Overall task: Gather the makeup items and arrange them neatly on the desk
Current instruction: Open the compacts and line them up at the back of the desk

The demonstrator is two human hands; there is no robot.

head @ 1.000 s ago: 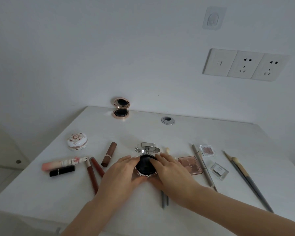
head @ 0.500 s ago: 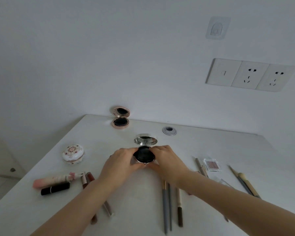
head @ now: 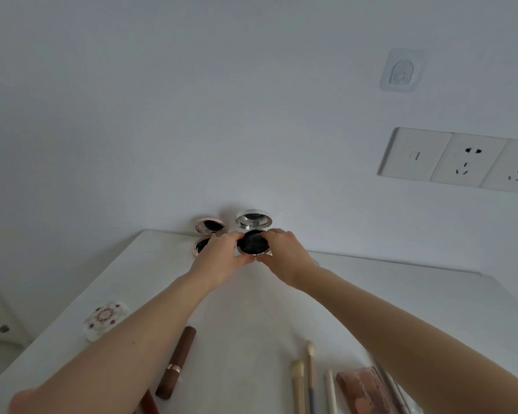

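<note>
Gripping a silver compact from both sides, the left hand and right hand are holding it at the far edge of the bench, its lid standing open against the wall. The fingers of both hands are closing around its black base. A rose-gold mirror is standing open just left of the compact, partly behind the left hand. Nearer than the compact, a floral jar is sitting to the left, a brown lipstick is lying under the left forearm, and brushes and a palette are lying to the right
</note>
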